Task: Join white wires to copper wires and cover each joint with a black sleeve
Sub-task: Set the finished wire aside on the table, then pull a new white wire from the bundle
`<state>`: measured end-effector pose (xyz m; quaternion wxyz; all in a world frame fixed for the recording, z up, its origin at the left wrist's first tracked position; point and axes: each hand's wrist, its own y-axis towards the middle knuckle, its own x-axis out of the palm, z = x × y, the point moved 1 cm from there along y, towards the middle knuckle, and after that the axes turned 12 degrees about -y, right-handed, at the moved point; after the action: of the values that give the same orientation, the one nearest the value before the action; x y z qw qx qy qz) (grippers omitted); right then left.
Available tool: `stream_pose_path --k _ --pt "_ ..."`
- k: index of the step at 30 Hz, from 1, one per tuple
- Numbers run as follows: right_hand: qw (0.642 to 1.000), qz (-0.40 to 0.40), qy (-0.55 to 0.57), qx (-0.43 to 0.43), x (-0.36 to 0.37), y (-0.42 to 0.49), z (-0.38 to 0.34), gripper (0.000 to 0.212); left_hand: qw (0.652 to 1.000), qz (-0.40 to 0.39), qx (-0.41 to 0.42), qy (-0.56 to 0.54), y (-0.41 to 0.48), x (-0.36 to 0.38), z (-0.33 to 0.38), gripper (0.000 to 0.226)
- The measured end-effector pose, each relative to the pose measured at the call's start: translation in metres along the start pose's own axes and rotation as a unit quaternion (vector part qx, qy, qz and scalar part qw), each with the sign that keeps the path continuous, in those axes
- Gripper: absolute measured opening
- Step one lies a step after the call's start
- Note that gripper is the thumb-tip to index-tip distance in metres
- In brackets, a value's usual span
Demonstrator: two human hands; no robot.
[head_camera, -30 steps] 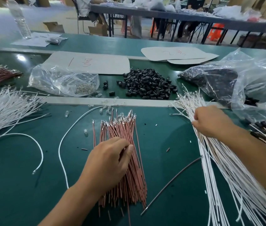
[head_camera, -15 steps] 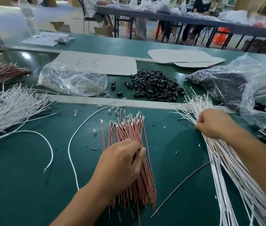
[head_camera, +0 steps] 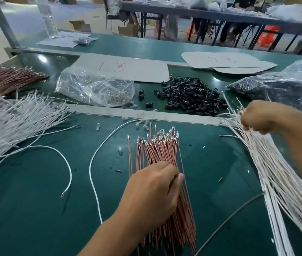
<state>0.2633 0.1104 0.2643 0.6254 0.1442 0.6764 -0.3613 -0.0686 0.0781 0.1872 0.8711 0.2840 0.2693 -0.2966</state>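
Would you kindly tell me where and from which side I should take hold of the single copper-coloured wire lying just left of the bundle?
Pinch the single copper-coloured wire on its insulated shaft, mid-length, coming from the left: bare green mat lies there, while the copper bundle crowds its right. Leave the silver crimped tip at its far end free.

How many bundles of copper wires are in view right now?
2. The centre copper bundle lies under the left hand; the far-left copper bundle lies behind the left pile of white wires, cut off by the frame edge. More could be hidden.
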Motion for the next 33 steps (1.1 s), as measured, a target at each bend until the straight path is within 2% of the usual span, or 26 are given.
stream_pose_path --k 3,8,15,19,23,26,30,33 --pt "0.996 0.019 0.083 -0.038 -0.024 0.006 -0.005 0.015 1.0 -0.003 0.001 0.002 0.0 0.001 0.0 0.035" --pt "0.972 0.124 0.184 -0.078 -0.026 0.018 -0.052 0.017 1.0 -0.018 -0.002 0.011 -0.003 0.003 -0.001 0.037" --pt "0.977 0.152 0.017 -0.145 0.034 0.039 -0.123 0.023 1.0 -0.024 -0.003 0.008 -0.003 0.005 0.002 0.037" --pt "0.972 0.2 0.003 -0.124 0.04 0.048 -0.137 0.028 1.0 -0.017 0.004 0.007 -0.003 0.004 0.0 0.035" --pt "0.979 0.171 0.061 -0.097 0.037 0.051 -0.134 0.02 1.0 -0.01 0.004 -0.002 -0.004 0.004 -0.002 0.035" --pt "0.969 0.09 0.214 -0.088 0.031 0.047 -0.12 0.012 1.0 0.011 0.004 -0.019 -0.002 0.001 -0.004 0.032" --pt "0.926 0.032 0.359 -0.111 0.032 0.017 -0.103 0.009 0.996 0.05 -0.013 -0.07 -0.002 -0.001 -0.003 0.022" --pt "0.866 -0.011 0.467 -0.179 0.041 -0.033 -0.093 0.006 0.967 0.104 -0.097 -0.211 0.001 -0.003 -0.005 0.015"
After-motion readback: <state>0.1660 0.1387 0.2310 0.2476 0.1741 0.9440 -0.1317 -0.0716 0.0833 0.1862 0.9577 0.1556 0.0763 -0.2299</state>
